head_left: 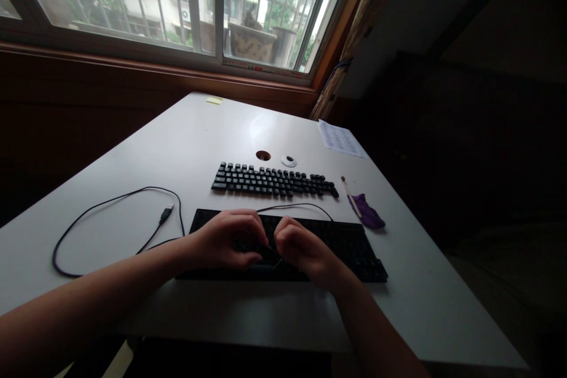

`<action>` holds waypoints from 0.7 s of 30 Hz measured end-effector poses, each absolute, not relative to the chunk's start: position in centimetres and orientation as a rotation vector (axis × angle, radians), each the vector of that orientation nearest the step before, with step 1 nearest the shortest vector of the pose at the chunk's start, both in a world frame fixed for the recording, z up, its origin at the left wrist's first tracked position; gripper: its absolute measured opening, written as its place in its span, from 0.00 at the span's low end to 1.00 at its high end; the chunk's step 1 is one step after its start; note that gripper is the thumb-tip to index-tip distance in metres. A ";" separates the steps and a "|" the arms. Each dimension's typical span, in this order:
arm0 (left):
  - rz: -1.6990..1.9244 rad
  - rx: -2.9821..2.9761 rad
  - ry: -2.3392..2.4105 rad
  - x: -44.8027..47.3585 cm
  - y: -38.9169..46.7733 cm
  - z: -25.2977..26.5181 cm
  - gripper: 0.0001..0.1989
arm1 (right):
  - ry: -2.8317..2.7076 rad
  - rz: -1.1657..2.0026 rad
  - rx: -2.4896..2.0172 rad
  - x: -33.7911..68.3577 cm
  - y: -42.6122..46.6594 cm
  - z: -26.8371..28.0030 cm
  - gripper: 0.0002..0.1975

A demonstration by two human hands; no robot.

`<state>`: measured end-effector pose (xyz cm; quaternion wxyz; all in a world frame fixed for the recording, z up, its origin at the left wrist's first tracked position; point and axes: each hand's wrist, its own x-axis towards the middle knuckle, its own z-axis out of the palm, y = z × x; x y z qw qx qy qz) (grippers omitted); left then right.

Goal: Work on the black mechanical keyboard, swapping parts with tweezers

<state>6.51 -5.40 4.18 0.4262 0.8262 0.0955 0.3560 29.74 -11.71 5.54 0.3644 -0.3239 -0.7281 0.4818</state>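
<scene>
A black keyboard (367, 251) lies near the front of the white desk, under both hands. My left hand (228, 239) is over its left-middle part, thumb and fingers curled round a dark piece (269, 255) that looks like a key. My right hand (303, 248) is just to the right, its fingers pinched together close to that piece. A thin line shows by the right fingertips, too small to name. Behind the keyboard, loose black keycaps (274, 182) stand in rows in a keyboard layout.
A black cable (95, 207) with a USB plug (166, 213) loops at the left. To the right lie a purple cloth (370, 212) and a thin brush-like stick (352, 198). Farther back are a cable hole (263, 155), its white ring cover (289, 161), a printed paper (341, 139) and a yellow note (214, 100).
</scene>
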 end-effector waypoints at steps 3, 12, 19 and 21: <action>0.909 2.066 0.254 6.4 -5.3 4.0 0.09 | -1.895 1.210 -0.855 29.7 -11.8 5.8 0.06; 0.907 2.077 0.243 6.3 -5.1 4.1 0.10 | -1.835 1.225 -0.825 29.3 -11.4 5.6 0.13; 0.910 2.155 0.220 6.3 -5.0 4.2 0.12 | -1.750 1.210 -0.816 29.0 -11.5 5.1 0.12; 0.925 2.189 0.224 6.4 -5.1 4.4 0.11 | -1.754 1.183 -0.844 29.0 -11.4 5.1 0.12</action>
